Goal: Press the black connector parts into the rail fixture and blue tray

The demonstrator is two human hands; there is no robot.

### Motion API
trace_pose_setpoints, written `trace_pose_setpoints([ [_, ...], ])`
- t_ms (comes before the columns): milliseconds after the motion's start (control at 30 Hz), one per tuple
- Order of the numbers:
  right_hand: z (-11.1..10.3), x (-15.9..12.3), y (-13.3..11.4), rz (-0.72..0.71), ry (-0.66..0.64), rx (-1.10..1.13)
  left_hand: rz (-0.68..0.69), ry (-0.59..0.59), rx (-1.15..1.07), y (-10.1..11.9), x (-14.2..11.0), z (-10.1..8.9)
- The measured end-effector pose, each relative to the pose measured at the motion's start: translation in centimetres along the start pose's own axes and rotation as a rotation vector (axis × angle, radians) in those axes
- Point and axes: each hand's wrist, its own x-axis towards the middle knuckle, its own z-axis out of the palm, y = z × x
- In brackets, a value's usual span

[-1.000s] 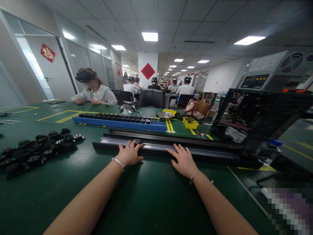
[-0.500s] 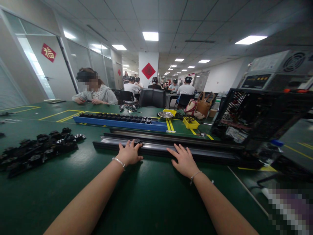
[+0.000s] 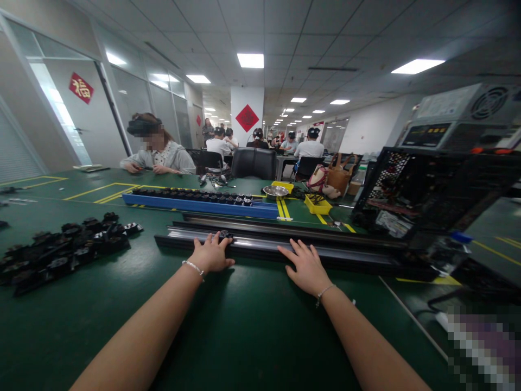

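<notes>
My left hand (image 3: 210, 255) lies over a long black rail (image 3: 256, 245) with a shiny metal channel. At its index and middle fingertips is a small black part (image 3: 225, 234), sitting in the channel and partly covered by the fingers. My right hand (image 3: 306, 266) rests farther right along the same rail, fingers spread, with nothing in it. Behind lies a second dark rail (image 3: 268, 224), parallel to the first. On the left of the table is a heap of similar black parts (image 3: 73, 244).
A blue rail (image 3: 195, 206) bearing a row of black parts lies farther back. Beyond the rails are a metal dish (image 3: 275, 191) and a yellow bin (image 3: 317, 205). An open computer case (image 3: 431, 190) stands at the right. A co-worker (image 3: 163, 152) sits across the green table.
My left hand has moved slightly left along the rail, and the small black part has shifted left with it. My right hand has stayed in place.
</notes>
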Motion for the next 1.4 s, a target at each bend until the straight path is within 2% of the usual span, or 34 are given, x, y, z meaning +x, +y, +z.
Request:
trace_pose_setpoints([
  [300,-0.1,-0.1,-0.1,0.001,0.005,0.001,-0.022,-0.021,0.005,-0.4,-0.1,-0.4],
  [500,0.0,-0.1,-0.1,-0.007,0.024,-0.001,0.036,-0.024,-0.038,-0.9,-0.4,-0.2],
  [700,0.1,0.0,-0.1,-0.009,0.021,0.004,0.071,0.045,-0.073,-1.6,0.0,0.4],
  [933,0.0,0.0,-0.1,-0.007,0.013,0.011,0.062,0.06,-0.053,-2.2,0.5,0.7],
  [1400,0.1,0.0,0.0,-0.004,0.015,0.001,0.045,-0.047,-0.087,-4.1,0.7,-0.1],
])
